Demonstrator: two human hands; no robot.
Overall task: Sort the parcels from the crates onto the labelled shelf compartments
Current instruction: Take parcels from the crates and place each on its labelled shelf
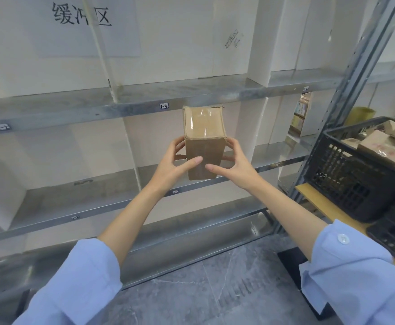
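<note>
Brown cardboard parcel (203, 143), wrapped in clear tape, stood tall in the air in front of the metal shelf (74, 109). Left hand (175, 161) gripped its left side and right hand (232, 164) gripped its right side, both thumbs on the near face. Just above it, a small label (164, 106) was stuck on the shelf edge. Off to the right, a black plastic crate (355, 184) held more parcels (384, 148).

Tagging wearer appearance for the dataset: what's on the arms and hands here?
Left hand and right hand are bare: no gloves, rings or watch visible. Light blue shirt, left sleeve and right sleeve pushed up, forearms bare; white button on the right cuff.
</note>
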